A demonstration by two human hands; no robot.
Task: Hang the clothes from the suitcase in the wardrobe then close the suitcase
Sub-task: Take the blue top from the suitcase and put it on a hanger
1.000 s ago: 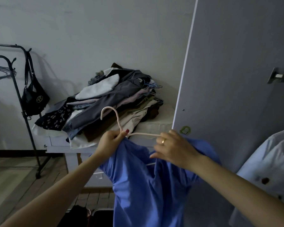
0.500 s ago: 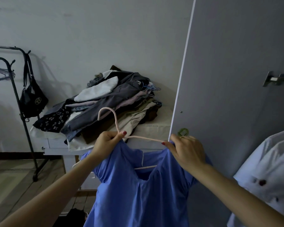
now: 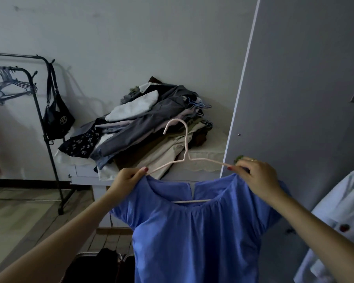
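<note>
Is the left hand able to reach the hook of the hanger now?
Probably yes: the left hand grips the blouse shoulder just below the hanger hook, and nothing stands between them, though it must first let go.

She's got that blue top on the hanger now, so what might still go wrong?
The blue top has a wide neckline, and each hand, left hand and right hand, pinches a shoulder onto the pink hanger; once released, a shoulder might slip off. The wardrobe door stands close by, so the hook could knock it.
</note>
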